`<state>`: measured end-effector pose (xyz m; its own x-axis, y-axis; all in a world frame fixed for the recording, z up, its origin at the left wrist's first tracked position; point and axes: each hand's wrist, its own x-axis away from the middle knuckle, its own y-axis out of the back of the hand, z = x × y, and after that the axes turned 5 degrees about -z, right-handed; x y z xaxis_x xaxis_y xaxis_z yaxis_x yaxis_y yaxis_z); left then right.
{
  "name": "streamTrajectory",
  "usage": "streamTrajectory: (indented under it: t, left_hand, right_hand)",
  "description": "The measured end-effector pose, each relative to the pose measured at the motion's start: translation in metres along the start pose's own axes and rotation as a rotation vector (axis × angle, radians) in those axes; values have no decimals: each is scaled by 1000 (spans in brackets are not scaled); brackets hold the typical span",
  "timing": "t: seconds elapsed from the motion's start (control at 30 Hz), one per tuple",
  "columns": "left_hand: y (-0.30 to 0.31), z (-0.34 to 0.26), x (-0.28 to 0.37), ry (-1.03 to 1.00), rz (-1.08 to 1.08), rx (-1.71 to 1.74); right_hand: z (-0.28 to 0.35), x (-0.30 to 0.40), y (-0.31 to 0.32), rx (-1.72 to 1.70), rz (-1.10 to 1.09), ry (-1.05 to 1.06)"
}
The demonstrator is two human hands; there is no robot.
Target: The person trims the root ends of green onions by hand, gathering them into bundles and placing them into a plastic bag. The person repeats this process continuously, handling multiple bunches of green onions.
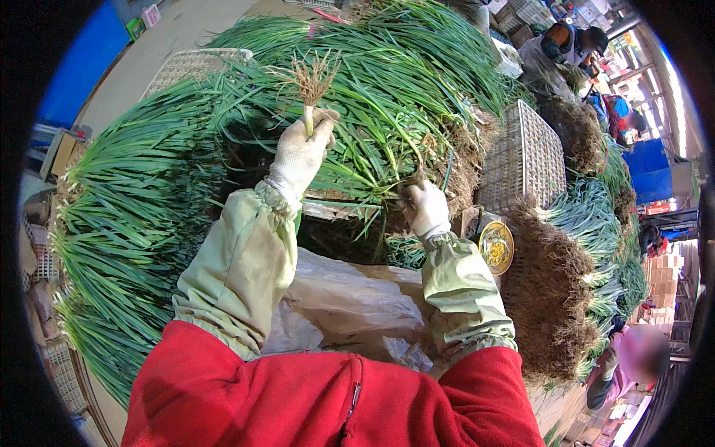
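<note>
My left hand [304, 145], in a pale knit glove, is closed around a small bunch of leafy green allium plants, its white stems [308, 118] and brown roots [313, 78] pointing up. My right hand [423, 207], gloved too, is at the root end of a plant [418, 170] by the edge of the pile; its fingertips are partly hidden, so its grip is unclear. A large heap of green plants [363, 61] lies beyond both hands. More bunches [134, 184] are stacked at the left, roots outward.
Right of my right hand are a yellow bowl of rubber bands [496, 248], a plastic crate [528, 162] and stacked plants with brown roots [547, 302]. Another crate [190, 64] stands behind the left stack. Plastic sheeting [357, 302] covers my lap. Several people work at the far right.
</note>
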<state>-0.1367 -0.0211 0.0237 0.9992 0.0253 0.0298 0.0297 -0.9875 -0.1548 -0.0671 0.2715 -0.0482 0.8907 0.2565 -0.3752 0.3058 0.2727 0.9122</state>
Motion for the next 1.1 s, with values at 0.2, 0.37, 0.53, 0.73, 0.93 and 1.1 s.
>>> streamTrajectory:
  t: [0.2, 0.37, 0.53, 0.73, 0.93, 1.1]
  left_hand:
    - [10, -2, 0, 5, 23, -37]
    - [4, -5, 2, 39, 20, -79]
    - [3, -2, 4, -1, 60, -31]
    - [12, 14, -2, -394, 150, -346]
    - [-15, 5, 18, -828, 378, -828]
    - [-23, -1, 30, -180, 622, -365]
  right_hand:
    - [-25, -30, -2, 8, -291, -112]
    - [37, -45, -17, 198, 198, -203]
    - [25, -49, -47, 363, 56, -159]
    - [21, -70, 19, 238, 100, -80]
    - [78, -71, 120, 293, -121, 424]
    - [87, -86, 166, 503, -56, 423]
